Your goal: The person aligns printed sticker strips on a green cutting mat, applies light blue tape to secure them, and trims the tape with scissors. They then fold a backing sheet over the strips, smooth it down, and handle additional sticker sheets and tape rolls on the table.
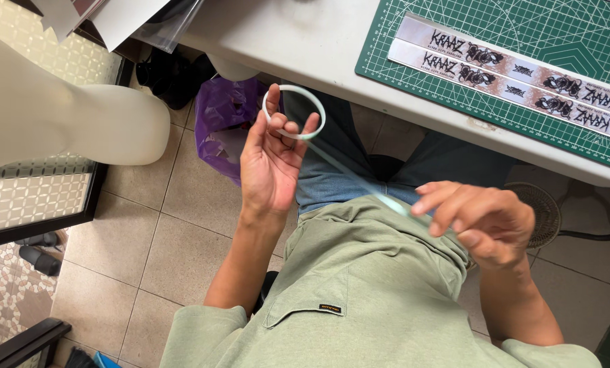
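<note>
down below the edge of the bench [305, 41], over the person's lap, both hands are busy with a pale translucent strip [359, 184]. from the head camera: the left hand [272, 160] is raised palm-up with the fingers curled, and the end of the strip is looped into a ring [295, 111] that sits around the fingertips, pinched between thumb and fingers. from that ring the strip runs diagonally down toward the right hand [485, 221], which has its fingers bent and closed over the other end, thumb and forefinger pinching it just above the green shirt [359, 286]. so both hands are gripping the same strip, which is pulled fairly straight between them and hangs in the air, not touching the bench. up on the bench there's a green cutting mat [523, 88] with a grid on it, and two long printed paper bands [516, 71] lie side by side on the mat, touching each other along their length, well apart from the hands. on the tiled floor [155, 238] under the bench sits a purple plastic bag [223, 123], just beside the left hand in the view. a big white rounded object [66, 112] fills the left side, can't tell what it is. a small fan [543, 211] shows behind the right hand.
</note>
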`<state>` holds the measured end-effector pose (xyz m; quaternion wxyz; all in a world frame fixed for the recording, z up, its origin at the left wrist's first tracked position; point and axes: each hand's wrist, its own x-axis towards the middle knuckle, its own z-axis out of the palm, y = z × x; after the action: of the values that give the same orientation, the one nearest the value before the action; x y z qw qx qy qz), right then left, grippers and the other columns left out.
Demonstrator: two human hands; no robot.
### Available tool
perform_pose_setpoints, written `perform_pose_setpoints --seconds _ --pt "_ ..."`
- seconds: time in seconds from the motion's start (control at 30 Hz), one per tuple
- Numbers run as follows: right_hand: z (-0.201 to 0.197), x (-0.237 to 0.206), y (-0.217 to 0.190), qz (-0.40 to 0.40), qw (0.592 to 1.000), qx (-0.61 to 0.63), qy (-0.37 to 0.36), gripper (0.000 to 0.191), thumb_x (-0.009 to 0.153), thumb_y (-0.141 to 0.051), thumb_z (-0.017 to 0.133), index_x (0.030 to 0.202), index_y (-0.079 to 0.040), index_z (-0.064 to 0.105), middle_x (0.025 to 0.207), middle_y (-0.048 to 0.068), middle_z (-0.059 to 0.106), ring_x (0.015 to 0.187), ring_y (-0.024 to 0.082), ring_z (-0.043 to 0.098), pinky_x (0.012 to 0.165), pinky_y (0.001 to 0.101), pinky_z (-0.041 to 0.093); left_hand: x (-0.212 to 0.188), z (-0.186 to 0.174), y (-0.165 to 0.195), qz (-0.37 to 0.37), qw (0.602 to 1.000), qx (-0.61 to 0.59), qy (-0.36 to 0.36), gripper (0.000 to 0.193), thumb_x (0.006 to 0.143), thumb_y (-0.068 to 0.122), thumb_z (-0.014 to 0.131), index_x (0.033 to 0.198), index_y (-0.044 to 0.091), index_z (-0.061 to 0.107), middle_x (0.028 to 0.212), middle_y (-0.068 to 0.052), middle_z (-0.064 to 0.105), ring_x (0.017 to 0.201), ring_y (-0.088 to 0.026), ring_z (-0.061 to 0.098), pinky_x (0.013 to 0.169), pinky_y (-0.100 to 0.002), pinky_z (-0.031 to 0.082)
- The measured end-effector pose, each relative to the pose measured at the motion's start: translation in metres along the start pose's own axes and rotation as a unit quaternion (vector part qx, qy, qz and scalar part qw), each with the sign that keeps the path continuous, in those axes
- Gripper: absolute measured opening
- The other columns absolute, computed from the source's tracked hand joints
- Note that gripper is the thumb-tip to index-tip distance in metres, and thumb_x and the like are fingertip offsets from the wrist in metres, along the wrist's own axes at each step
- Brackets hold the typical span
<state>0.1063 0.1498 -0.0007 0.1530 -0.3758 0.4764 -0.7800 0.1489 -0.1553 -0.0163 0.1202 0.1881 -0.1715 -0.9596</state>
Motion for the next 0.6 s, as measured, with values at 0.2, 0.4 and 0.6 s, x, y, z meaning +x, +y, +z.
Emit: perform_pose_setpoints --seconds 0.2,0.4,0.6 --pt "-0.028 -0.02 0.009 -0.02 0.995 0.068 0.067 0.006 0.102 -0.008 0.065 0.1 -0.002 0.065 0.081 0.013 0.072 0.085 0.031 0.079 0.092 0.0532 0.064 0.003 -0.008 0.006 -0.002 0.998 -0.062 -0.012 0.037 0.113 0.02 0.041 0.143 0.0 0.048 0.073 0.004 0.043 0.067 -0.006 0.055 0.104 -0.033 0.057" --pt "-0.057 -0.036 -0.002 -0.04 0.988 0.065 0.138 0.009 0.103 -0.014 0.062 0.103 -0.006 0.059 0.078 0.012 0.069 0.071 0.027 0.077 0.077 0.048 0.065 0.005 -0.019 0.01 -0.039 0.994 -0.103 -0.029 0.029 0.113 0.017 0.043 0.131 0.001 0.061 0.065 0.004 0.033 0.057 -0.005 0.036 0.071 -0.02 0.056" --pt "-0.075 -0.051 -0.012 -0.048 0.987 -0.003 0.152 0.017 0.105 -0.026 0.057 0.111 -0.011 0.055 0.083 0.008 0.066 0.066 0.023 0.07 0.075 0.0462 0.063 0.006 -0.025 0.011 -0.032 0.998 -0.054 0.002 0.029 0.112 0.02 0.044 0.122 0.001 0.064 0.062 0.005 0.03 0.054 -0.005 0.031 0.058 -0.018 0.047"
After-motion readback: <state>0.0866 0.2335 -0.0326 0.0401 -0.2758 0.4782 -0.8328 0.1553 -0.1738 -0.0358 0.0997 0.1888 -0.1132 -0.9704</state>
